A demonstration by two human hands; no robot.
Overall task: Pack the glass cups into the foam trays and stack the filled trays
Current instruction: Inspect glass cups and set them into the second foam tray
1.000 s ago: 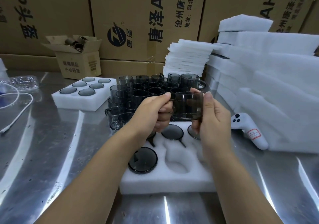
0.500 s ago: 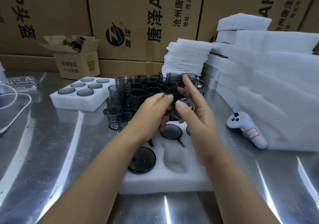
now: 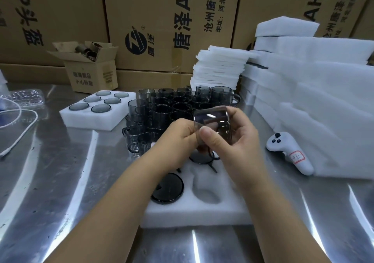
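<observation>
Smoky grey glass cups (image 3: 178, 109), white foam trays (image 3: 194, 208), brown cartons (image 3: 168, 19) with black print.

Steel table (image 3: 60, 181) with 2 foam trays (image 3: 194, 216), glass cups (image 3: 162, 111), controller (image 3: 289, 153), cable (image 3: 18, 139).

bright overhead light | glare streaks on table (image 3: 60, 181) | edges warped

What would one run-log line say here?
left hand + right hand: grip smoky transparent glass cup | below: partly filled white foam tray
</observation>
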